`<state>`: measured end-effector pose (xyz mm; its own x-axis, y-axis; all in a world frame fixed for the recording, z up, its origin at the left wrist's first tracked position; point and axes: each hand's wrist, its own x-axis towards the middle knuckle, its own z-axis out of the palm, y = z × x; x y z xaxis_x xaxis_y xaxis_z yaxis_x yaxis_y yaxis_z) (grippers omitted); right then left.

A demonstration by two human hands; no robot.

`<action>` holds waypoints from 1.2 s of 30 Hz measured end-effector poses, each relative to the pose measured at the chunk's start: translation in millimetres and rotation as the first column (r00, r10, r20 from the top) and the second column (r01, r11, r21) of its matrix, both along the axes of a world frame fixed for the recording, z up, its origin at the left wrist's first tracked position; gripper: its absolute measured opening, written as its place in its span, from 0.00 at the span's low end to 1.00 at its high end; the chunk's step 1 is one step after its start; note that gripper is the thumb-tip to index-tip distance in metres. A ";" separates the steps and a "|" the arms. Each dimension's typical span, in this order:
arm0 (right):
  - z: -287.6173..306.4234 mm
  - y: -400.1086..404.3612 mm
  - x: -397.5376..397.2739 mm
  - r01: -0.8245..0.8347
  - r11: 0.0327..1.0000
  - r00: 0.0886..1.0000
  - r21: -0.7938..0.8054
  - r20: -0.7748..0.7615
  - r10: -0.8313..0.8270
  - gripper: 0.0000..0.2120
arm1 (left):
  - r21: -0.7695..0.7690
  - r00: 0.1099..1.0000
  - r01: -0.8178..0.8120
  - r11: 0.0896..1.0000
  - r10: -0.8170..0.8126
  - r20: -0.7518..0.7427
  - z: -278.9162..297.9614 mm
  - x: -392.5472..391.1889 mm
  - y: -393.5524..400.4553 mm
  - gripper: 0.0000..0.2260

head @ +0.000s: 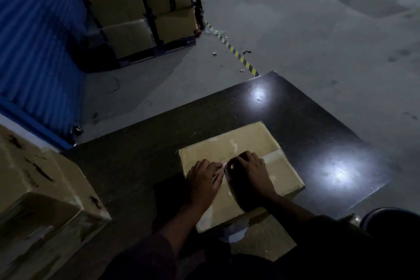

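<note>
Cardboard box (245,138), tape seam (272,156) crosswise, beneath left hand (203,180), right hand (248,167).

Your left hand (204,179) and right hand (248,171) cover the middle of the seam (272,157) on the carton (238,141); dimness hides whether your right fingers (236,161) pinch anything. The bigger box (34,200) at 8 o'clock and dark bin (393,218) at 4 o'clock run off the edge
</note>
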<state>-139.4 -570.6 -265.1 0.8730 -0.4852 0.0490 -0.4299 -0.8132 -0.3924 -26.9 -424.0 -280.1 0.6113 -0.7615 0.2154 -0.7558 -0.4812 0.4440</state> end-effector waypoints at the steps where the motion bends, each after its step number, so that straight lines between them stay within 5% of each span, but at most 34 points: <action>1: -1.7 0.1 0.3 0.000 1.000 1.000 -0.007 -0.007 0.000 0.14 | -0.001 1.000 -0.004 1.000 0.004 -0.001 -0.4 0.0 0.1 0.10; 21: 0.9 0.9 -4.7 -0.013 1.000 0.999 0.020 0.032 0.013 0.12 | -0.008 1.000 0.014 1.000 -0.014 -0.013 -1.1 1.2 0.6 0.09; 28: 4.7 10.5 -27.1 0.173 0.985 0.977 0.014 0.123 -0.173 0.04 | -0.033 0.997 -0.075 0.997 0.074 -0.028 2.7 3.6 -1.3 0.17; 32: -2.5 35.6 -68.8 0.314 0.949 0.932 -0.028 0.197 -0.303 0.12 | 0.085 0.982 -0.162 0.983 0.170 -0.087 3.0 23.4 -7.5 0.33; 36: -5.5 39.0 -73.7 0.279 0.959 0.950 0.046 0.132 -0.283 0.26 | 0.181 0.960 -0.202 0.963 0.231 -0.156 15.4 40.1 -17.4 0.37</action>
<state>-213.1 -531.5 -270.6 0.6873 -0.7125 0.1414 -0.5805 -0.6558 -0.4827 13.2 -441.4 -264.7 0.7822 -0.6225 -0.0244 -0.5434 -0.7008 0.4621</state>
